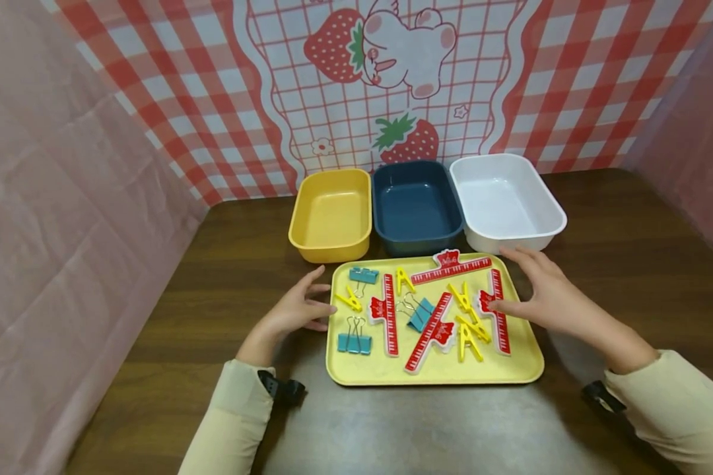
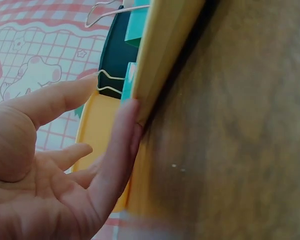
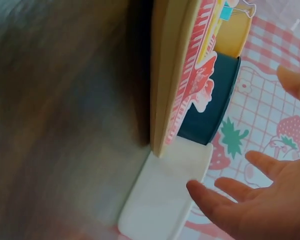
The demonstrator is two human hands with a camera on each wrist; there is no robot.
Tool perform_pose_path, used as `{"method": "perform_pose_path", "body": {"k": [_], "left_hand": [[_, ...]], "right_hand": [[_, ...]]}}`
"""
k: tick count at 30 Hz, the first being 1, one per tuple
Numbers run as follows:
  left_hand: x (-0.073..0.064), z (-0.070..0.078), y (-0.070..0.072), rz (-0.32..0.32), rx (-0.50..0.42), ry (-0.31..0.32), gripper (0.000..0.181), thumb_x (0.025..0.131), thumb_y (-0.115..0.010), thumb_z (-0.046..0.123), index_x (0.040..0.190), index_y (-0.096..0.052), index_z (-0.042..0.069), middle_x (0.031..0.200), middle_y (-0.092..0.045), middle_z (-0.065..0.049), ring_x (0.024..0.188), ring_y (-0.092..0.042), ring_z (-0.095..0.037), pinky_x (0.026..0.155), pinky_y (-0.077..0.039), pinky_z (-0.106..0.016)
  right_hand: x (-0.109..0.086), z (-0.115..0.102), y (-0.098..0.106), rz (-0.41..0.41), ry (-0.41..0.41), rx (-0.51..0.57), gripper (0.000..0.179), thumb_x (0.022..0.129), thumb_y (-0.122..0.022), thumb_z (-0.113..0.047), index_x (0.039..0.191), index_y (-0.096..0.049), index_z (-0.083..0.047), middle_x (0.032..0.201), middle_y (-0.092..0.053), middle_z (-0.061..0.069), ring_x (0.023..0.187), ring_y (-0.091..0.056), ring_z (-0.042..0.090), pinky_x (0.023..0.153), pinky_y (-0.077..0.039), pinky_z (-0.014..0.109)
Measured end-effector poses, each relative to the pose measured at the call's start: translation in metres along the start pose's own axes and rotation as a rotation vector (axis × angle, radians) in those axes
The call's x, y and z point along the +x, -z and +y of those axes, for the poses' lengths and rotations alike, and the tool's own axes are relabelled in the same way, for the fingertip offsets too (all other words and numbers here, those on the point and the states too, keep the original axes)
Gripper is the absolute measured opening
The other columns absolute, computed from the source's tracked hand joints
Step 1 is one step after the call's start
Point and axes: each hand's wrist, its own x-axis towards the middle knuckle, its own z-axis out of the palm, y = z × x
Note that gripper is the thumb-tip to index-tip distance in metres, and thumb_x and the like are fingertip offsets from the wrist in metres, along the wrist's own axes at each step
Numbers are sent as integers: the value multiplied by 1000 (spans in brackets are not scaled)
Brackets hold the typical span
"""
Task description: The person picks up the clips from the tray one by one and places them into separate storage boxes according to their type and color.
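Observation:
A yellow tray (image 1: 434, 376) holds teal binder clips (image 1: 354, 344), yellow clothespins (image 1: 469, 341) and several red clips with a piano-key pattern (image 1: 390, 315). My left hand (image 1: 294, 305) is at the tray's left edge, fingers spread; in the left wrist view a finger (image 2: 121, 145) lies along the tray's side (image 2: 162, 45). Over the tray's right edge my right hand (image 1: 549, 293) is held with fingers apart, its thumb near the rightmost red clip (image 1: 500, 323). The right wrist view shows that hand (image 3: 270, 200) holding nothing, beside the red clip (image 3: 195, 80).
Behind the tray stand a yellow bin (image 1: 333, 253), a dark blue bin (image 1: 418, 244) and a white bin (image 1: 513, 241), side by side. A checked strawberry cloth (image 1: 214, 79) hangs behind them. Pink cloth (image 1: 65, 198) covers the left side, above the dark wooden table (image 1: 214, 284).

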Motion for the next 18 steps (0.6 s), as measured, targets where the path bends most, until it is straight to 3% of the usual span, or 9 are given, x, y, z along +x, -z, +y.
{"method": "perform_pose_path", "body": {"k": [6,11,18], "left_hand": [[2,-3,0,-3,-12,27,82,83,-64,-6,149,-20,16,138,-37,-20,84,-62,-26,66,-57,-40],[3,-5,0,-21,-14,64,89,76,-67,-14,148,-24,17,140,-36,-15,92,-61,-26,69,-57,-38],[3,-7,0,-29,13,58,90,72,-68,-19,146,-30,14,139,-36,-13,94,-59,-26,70,-57,-37]], "right_hand": [[7,2,-5,-68,-15,98,91,72,-79,-37,140,-32,0,132,-29,28,113,-33,43,83,-48,58],[9,6,-12,-109,-25,60,88,71,-79,-39,136,-39,4,129,-32,29,107,-40,42,84,-48,56],[11,9,-19,-146,34,19,72,68,-83,-26,124,-51,6,126,-34,31,104,-43,41,85,-46,56]]}}
